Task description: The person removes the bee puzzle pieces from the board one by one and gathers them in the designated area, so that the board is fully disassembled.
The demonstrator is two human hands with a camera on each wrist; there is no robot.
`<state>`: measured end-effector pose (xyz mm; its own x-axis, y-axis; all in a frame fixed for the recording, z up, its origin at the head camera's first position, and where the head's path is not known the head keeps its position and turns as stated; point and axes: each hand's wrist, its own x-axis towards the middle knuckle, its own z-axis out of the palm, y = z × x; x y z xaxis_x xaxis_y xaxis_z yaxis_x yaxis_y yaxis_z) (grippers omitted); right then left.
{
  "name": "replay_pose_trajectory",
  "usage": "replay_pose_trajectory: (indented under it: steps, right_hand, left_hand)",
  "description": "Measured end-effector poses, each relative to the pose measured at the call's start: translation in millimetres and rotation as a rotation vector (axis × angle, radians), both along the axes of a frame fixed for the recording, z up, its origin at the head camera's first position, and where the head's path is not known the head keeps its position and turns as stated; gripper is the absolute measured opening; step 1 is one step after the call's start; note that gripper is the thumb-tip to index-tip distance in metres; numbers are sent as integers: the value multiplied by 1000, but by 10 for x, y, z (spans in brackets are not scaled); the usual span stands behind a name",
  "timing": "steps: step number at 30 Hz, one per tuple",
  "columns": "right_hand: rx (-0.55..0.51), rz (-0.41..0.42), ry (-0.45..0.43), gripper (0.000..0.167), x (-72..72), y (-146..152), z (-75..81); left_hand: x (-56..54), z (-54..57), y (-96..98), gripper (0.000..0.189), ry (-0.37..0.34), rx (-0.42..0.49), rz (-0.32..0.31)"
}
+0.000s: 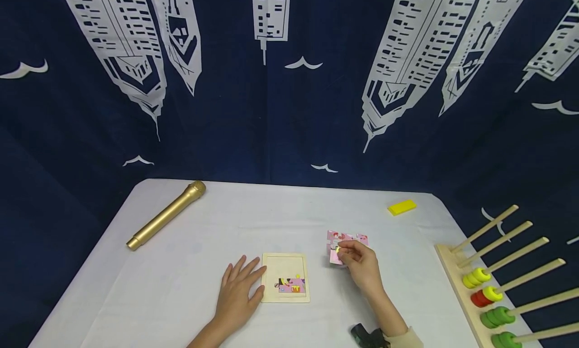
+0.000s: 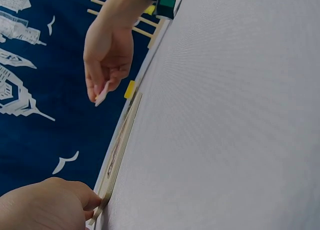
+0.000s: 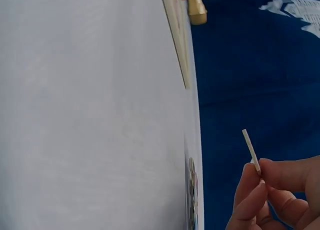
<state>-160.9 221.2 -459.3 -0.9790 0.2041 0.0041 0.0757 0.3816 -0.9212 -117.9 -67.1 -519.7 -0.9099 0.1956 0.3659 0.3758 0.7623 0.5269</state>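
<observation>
A shallow wooden puzzle tray (image 1: 284,261) lies on the table with a few joined pink picture pieces (image 1: 291,286) in its lower right corner. My left hand (image 1: 239,292) rests at the tray's left side, fingers spread, with fingertips and thumb touching the frame. Between thumb and fingertips, my right hand (image 1: 362,267) pinches a thin puzzle piece (image 3: 251,150), seen edge-on in the right wrist view. It is raised above the table, over more pink puzzle pieces (image 1: 339,235) to the right of the tray; the hand partly hides these.
A gold microphone (image 1: 167,214) lies at the back left. At the back right is a yellow block (image 1: 401,207). A wooden peg stand (image 1: 457,277) with coloured rings occupies the right edge. A dark patterned curtain (image 1: 271,111) hangs behind the white table (image 1: 149,287).
</observation>
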Motion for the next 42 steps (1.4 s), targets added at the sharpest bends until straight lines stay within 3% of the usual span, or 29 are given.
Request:
replay_pose_trajectory:
  steps: [11,21,32,42]
  right_hand:
    - [14,-15,4,17,-36,76,-153]
    - [209,3,15,12,-28,49,-271]
    - [380,-6,155,13,-15,17,-341]
    - [392,-43,229,13,-12,25,-341]
  left_hand:
    - [12,33,8,40,-13,7,4]
    - [11,38,6,40,-15,11,-2]
    - [2,33,3,39,-10,19,-3]
    - [4,30,1,39,2,23,-6]
